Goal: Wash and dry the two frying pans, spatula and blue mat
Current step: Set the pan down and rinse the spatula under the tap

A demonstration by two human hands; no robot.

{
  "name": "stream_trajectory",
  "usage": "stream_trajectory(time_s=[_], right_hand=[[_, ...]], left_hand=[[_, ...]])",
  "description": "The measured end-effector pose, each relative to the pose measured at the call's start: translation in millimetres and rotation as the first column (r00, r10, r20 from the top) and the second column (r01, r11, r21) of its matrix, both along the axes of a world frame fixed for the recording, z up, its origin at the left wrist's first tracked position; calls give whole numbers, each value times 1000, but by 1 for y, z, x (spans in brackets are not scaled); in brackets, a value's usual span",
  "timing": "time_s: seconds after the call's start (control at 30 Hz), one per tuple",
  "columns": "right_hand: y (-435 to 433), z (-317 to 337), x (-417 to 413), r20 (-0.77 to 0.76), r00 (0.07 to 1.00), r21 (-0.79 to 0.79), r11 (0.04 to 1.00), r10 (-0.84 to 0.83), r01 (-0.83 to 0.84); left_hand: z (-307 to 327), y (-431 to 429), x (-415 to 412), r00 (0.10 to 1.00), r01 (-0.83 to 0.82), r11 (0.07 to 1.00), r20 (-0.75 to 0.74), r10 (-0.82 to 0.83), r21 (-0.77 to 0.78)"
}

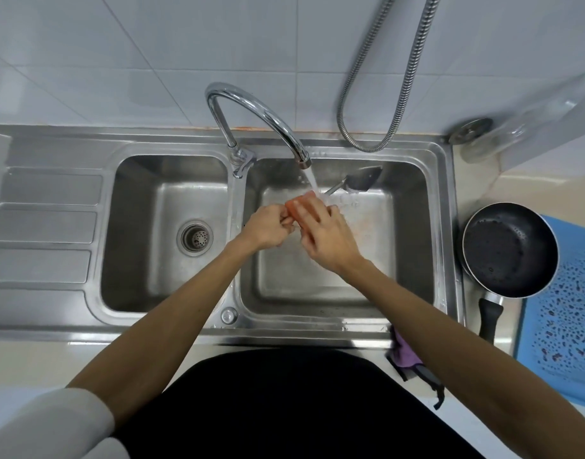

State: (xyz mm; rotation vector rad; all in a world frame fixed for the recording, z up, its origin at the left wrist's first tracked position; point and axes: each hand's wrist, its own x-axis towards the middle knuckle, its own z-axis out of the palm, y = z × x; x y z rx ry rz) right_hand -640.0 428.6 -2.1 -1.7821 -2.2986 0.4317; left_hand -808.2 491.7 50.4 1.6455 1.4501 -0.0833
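Both forearms stretch out from the dark-clothed body, and we're mid-wash on the spatula (364, 180). The left hand (267, 230) has its grip clamped on the orange handle, and the right hand (327, 240) curls its fingers round the same handle, under the running tap (267, 117) in the right basin (410, 226). One frying pan (509, 250) sits on the blue mat (562, 309) on the table, both beaded with drops, so I'd say washed but not dried. The second pan isn't in view. A purple cloth (405, 354) waits at the sink's front edge.
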Motion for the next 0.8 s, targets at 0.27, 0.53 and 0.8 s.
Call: stream_trajectory(time_s=[0.27, 0.53, 0.8], right_hand=[[-4, -13, -2, 1, 991, -33, 991, -130, 130], [-13, -15, -4, -70, 962, -14, 965, -262, 262], [6, -18, 28, 65, 929, -29, 930, -364, 366]], left_hand=[[-2, -5, -2, 985, 24, 995, -175, -7, 97], [0, -19, 5, 980, -47, 996, -189, 60, 73], [6, -20, 2, 982, -69, 988, -168, 92, 135]])
